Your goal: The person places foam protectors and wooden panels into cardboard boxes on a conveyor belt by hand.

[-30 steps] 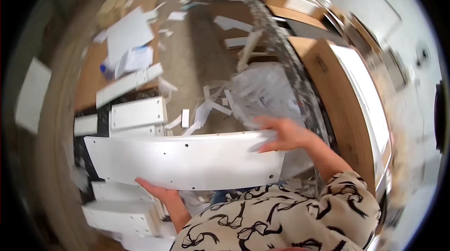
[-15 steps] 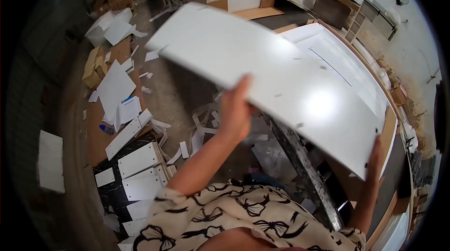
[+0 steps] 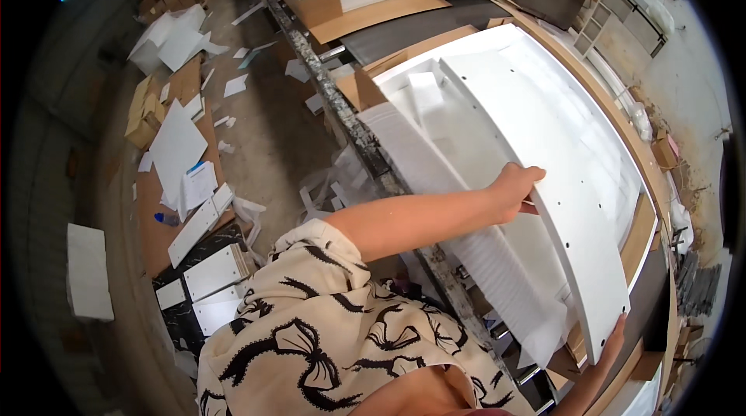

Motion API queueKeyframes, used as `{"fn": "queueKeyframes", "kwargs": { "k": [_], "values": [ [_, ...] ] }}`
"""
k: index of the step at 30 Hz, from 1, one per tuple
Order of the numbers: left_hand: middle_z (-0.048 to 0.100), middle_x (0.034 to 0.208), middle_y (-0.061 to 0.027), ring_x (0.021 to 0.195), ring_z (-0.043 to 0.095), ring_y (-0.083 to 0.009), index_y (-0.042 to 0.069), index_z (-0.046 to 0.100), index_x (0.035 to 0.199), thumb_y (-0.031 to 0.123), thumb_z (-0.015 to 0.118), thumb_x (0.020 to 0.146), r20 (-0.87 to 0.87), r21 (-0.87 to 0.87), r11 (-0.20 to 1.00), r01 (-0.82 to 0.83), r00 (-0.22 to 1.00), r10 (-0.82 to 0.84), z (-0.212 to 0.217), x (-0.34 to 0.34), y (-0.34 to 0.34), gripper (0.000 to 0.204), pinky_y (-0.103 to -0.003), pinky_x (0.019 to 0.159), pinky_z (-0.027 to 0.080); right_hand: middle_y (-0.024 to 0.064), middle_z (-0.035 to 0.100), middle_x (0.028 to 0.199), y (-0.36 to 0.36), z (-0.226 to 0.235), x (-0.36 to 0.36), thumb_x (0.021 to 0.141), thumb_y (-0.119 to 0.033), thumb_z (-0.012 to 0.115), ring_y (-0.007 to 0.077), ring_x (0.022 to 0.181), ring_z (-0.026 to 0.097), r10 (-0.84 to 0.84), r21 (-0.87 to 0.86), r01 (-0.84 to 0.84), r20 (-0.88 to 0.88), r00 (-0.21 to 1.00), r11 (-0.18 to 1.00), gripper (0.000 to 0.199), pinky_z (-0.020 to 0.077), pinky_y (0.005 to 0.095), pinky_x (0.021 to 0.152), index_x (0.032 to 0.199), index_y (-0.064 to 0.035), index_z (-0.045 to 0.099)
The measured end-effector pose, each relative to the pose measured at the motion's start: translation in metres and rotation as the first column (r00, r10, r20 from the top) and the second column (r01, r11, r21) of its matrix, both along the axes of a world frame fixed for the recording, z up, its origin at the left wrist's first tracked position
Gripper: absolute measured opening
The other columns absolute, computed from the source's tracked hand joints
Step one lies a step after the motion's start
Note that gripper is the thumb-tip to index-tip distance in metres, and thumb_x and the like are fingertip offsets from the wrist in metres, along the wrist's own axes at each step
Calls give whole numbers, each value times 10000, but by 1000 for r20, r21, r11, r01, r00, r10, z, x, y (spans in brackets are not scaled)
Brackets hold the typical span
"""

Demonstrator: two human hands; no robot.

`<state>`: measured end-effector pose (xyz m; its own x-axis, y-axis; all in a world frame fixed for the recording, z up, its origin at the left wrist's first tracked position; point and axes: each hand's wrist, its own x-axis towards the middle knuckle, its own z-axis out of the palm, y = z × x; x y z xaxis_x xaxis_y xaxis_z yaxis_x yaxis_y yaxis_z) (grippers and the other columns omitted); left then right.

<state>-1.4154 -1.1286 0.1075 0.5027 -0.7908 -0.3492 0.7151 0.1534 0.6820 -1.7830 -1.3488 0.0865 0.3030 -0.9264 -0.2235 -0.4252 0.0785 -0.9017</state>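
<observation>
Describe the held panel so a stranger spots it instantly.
Find the open cardboard carton on the right. Over it slants a long white panel, the left hand on its long edge, the right hand at its near end. Dark holes set it apart from the wrapping sheet nearby.

So the panel (image 3: pixel 553 153) is over one carton (image 3: pixel 639 231) at frame right, second carton (image 3: pixel 319 13) up top centre, boards (image 3: pixel 214 270) stacked lower left.

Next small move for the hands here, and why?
I'd probably ease the white panel down slightly, keeping both hands on: the left hand grips its long edge, the right hand holds the near end, and it lies over the open carton. Whether it already rests on anything inside isn't clear.
</observation>
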Motion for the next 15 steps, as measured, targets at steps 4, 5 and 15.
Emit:
{"fn": "queueKeyframes", "kwargs": {
  "k": [4,5,15],
  "values": [
    [529,892,-51,798,555,-167,75,477,1039,269,617,782,123,0,982,-189,974,188,22,16,10,351,-335,640,516,117,568,1105,-6,-8,24,933,-368,414,167,938,557,-62,-11,64,98,993,998,513,417,256,832,1201,64,480],
    [522,1039,-62,844,558,-144,87,417,1115,270,666,748,126,-84,963,-258,956,267,24,27,11,480,-339,624,526,115,564,1110,-2,0,38,935,-358,411,168,957,552,-23,7,22,217,976,1000,498,411,259,849,1207,54,479],
    [481,1173,-139,1069,481,-296,-4,415,1197,308,410,834,77,-427,529,-733,554,829,106,184,119,478,-455,896,403,113,548,1143,82,95,273,927,-343,374,183,990,562,398,-201,-344,421,815,917,440,444,283,850,1219,-27,469]
  ]
}}
